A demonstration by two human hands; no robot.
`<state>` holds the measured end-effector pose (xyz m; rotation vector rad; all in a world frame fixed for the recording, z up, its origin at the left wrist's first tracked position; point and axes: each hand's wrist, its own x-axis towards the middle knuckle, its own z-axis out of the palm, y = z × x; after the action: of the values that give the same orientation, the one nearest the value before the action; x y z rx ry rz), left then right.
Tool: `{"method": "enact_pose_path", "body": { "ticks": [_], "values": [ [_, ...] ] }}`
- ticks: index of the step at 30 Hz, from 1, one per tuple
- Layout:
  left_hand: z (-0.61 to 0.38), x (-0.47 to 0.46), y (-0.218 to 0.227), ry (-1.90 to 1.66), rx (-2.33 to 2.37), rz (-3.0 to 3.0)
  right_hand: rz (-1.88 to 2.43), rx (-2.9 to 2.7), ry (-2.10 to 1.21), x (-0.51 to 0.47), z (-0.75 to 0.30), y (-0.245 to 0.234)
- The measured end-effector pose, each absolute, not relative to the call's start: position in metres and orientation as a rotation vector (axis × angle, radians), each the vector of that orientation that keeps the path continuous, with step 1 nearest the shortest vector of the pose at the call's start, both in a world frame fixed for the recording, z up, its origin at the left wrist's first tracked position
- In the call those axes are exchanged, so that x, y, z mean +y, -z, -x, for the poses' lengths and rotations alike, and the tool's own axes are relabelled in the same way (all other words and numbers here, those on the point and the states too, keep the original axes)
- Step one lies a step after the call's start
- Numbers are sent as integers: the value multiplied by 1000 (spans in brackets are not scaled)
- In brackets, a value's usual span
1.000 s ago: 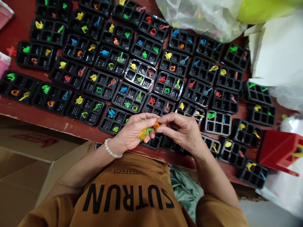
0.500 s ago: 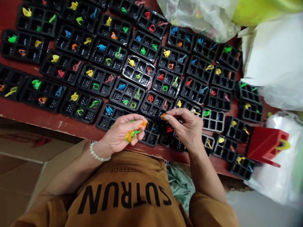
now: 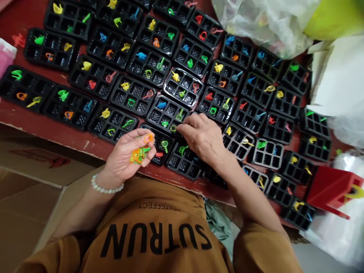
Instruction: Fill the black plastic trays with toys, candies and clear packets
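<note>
Cupping a loose clutch of small plastic rings, orange and green, the left hand sits palm-up over the near edge of the red table. Its fingers are curled round the lot, thumb resting on an orange one. Bead bracelet on that wrist. Cardboard box below the table edge, to the left.

Right hand just beyond, palm down, fingers drawn together, tips lowered to the near corner of one black tray. A yellow-green ring lies right at the fingertips. Cannot tell whether it is pinched or only touched. Other cells of that tray hold a blue piece and green ones.

Judgement on doing this well:
- Seat the ring flat on the cell floor before the fingers part.
- Keep the wrist high, since the heel of the hand hangs over the nearer trays, which sit at the very table edge and look light enough to shift at a nudge.
- Hold the left hand level and curled so nothing slips out.

Farther off, rows of the same trays lie edge to edge, most with a few coloured pieces in separate cells. Red bin to the right. Clear plastic bags beyond.
</note>
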<state>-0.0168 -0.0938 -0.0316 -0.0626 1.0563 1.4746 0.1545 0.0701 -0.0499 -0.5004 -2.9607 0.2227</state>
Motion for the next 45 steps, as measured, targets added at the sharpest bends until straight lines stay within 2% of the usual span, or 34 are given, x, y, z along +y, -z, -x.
{"method": "enact_pose_path", "body": {
  "ticks": [6, 13, 28, 36, 42, 45],
  "values": [
    [23, -91, 35, -1477, 1035, 96, 272, -3244, -76, 83, -128, 39],
    [27, -90, 37, -1497, 1020, 65, 320, -3239, -248, 81, -117, 35],
    [31, -92, 41, -1534, 1067, 72, 325, -3258, -264, 89, -115, 46],
    [26, -90, 33, -1525, 1060, 43, 511, -2954, -702, 52, -186, 7],
    [3, -88, 36, -1406, 1020, -14, 518, -3007, -654, 2, -228, 25],
    [-14, -90, 36, -1329, 1024, -48, 670, -2759, -646, -15, -232, 33]
  ]
}}
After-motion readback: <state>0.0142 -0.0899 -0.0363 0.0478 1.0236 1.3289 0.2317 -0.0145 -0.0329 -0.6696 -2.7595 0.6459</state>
